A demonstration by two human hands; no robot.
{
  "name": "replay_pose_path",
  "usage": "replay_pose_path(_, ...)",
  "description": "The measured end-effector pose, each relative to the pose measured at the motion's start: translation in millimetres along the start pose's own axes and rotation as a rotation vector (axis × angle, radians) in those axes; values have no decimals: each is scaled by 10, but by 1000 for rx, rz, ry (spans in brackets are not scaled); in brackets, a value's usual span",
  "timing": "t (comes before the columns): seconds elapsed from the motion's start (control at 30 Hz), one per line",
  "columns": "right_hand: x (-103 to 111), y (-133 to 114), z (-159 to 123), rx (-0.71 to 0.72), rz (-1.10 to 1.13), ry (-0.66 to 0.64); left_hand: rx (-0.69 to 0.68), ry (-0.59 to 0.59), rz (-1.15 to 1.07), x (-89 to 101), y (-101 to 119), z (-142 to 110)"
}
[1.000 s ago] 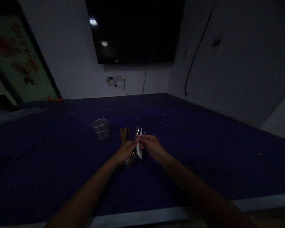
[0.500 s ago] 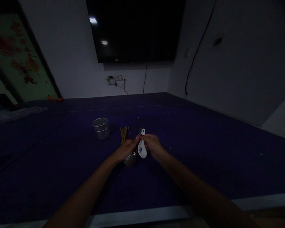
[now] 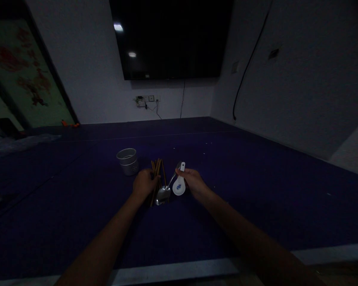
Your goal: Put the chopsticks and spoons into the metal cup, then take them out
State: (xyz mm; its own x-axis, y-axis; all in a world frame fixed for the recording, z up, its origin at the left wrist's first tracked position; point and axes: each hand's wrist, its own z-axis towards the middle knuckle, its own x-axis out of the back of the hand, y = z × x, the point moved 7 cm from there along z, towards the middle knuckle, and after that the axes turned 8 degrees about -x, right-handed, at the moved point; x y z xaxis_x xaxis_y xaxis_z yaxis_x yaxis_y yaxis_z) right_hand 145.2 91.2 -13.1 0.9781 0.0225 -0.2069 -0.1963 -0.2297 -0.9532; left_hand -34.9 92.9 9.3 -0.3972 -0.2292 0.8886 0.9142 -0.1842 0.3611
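Observation:
My right hand (image 3: 194,182) pinches a white soup spoon (image 3: 179,187) with a blue pattern, its bowl hanging downward. The handle of a metal spoon (image 3: 163,194) runs up into the same fingers, beside the white one. A second shiny bowl edge shows under the metal spoon, mostly covered. Several brown chopsticks (image 3: 155,163) lie loosely bunched on the purple surface. My left hand (image 3: 144,185) is at their left side, thumb and fingers closed around some of them; its fingertips are partly hidden. Just behind this hand stands a grey perforated utensil holder (image 3: 128,162), upright.
The purple surface (image 3: 77,222) ends at a pale front edge (image 3: 173,272). A wall with sockets (image 3: 147,99) and a large dark television (image 3: 173,39) is at the back. Clear plastic wrap (image 3: 20,145) lies at the far left. Tiny white specks dot the surface.
My left hand has let go of the metal spoon and moved left onto the chopsticks. The metal spoon now hangs from my right hand with the white spoon.

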Motion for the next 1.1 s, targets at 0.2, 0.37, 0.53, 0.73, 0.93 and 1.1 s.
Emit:
replay_pose_path(0.2,-2,-26,-36,-1,-26,11,-17,-26,-70,-85,40,-3)
replay_pose_path(0.37,-11,-13,-40,-2,-48,5,-20,-9,-78,-88,18,2)
replay_pose_path(0.53,-41,18,-21,-9,-86,-28,-23,28,-68,-70,-13,12)
replay_pose_path(0.73,-73,40,6,-19,-91,-90,35,50,-6,-18,-45,-3)
replay_pose_path(0.93,-144,106,32,-16,-61,-193,74,67,49,49,-66,-14)
replay_pose_path(1.1,-236,179,32,7,14,-311,80,10,57,-22,-70,-9)
